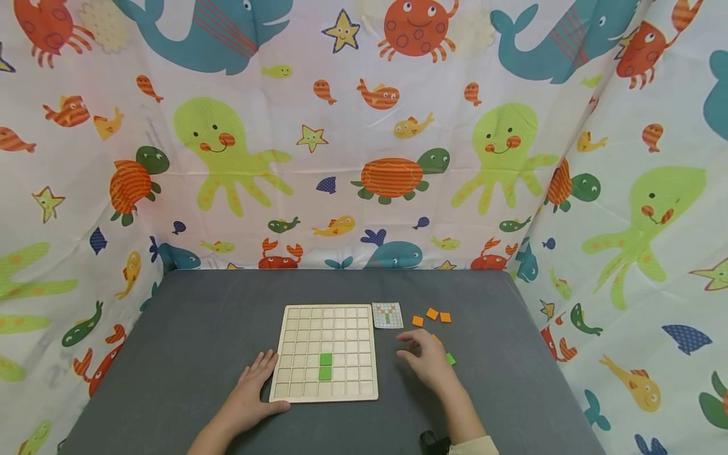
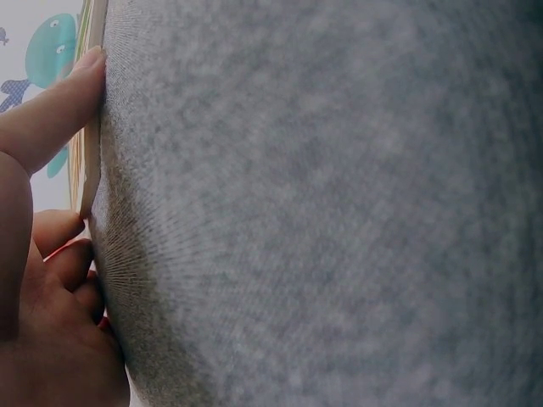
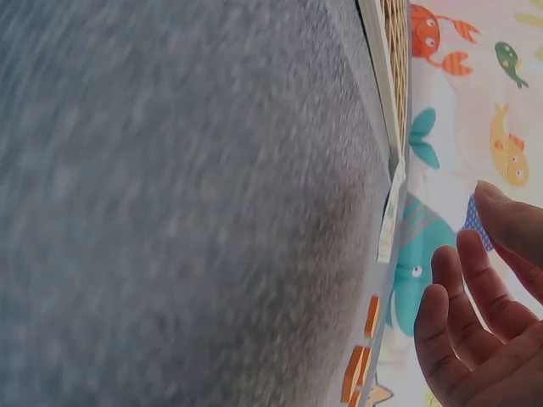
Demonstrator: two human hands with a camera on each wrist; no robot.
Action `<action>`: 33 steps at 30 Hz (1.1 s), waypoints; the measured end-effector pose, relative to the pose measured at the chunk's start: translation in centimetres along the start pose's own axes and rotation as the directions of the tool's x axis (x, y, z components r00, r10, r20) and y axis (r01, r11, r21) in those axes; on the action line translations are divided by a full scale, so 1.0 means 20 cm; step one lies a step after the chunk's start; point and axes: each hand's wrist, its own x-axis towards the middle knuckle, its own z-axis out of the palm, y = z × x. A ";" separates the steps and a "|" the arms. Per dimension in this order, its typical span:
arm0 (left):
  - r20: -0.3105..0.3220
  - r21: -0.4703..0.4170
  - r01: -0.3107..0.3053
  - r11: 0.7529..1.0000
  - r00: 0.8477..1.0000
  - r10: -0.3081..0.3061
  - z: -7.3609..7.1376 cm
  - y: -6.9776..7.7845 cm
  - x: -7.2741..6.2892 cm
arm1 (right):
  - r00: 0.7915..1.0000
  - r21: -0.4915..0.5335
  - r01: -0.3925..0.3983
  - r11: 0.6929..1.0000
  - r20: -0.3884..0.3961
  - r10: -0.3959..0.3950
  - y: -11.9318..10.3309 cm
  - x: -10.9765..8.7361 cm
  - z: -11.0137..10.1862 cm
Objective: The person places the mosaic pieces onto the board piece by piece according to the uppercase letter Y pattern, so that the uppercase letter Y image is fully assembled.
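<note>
A square wooden grid board lies on the table. Two green square tiles, an upper one and a lower one, sit in neighbouring cells of one column. At the board's near left corner rests my left hand, fingers extended along the left side and thumb against the near edge. To the right of the board, my right hand hovers with bent, parted fingers and nothing between them. Beside it a green tile and an orange tile are partly hidden by the hand.
A small pattern card with a coloured grid lies at the board's far right corner. Orange tiles lie loose right of the card. A black object is by the right wrist. A printed sea-animal cloth hangs behind the grey table.
</note>
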 end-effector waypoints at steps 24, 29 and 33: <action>-0.009 0.004 0.001 1.000 1.000 -0.001 0.02 -0.01 0.00 | 0.995 -0.008 -0.065 0.998 -0.079 0.064 0.17 -0.09 -0.17; -0.005 0.005 -0.002 1.000 1.000 0.002 0.02 -0.01 0.00 | 0.990 -0.008 -0.119 0.993 -0.075 0.118 0.21 -0.10 -0.20; -0.008 -0.001 0.006 1.000 1.000 -0.006 0.01 -0.01 0.01 | 0.986 -0.018 -0.159 0.987 -0.056 0.158 0.24 -0.11 -0.22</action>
